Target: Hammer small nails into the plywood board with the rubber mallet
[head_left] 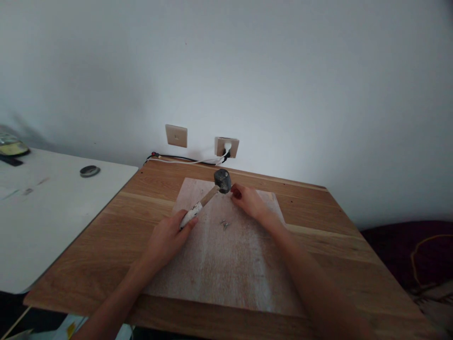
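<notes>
My left hand is wrapped round the white-painted end of a mallet's wooden handle. The dark head of the mallet is raised over the far part of a pale wooden board. Close to the right of that head, my right hand has its fingers pinched together near the board's surface. Whatever sits between those fingertips is hidden or too small to make out. A small pile of metal nails lies on the board between my hands.
The board rests on a brown wooden table against the wall. Cables run along its back edge to a wall socket. At left, a white table carries a grey ring. Dark purple fabric lies at right.
</notes>
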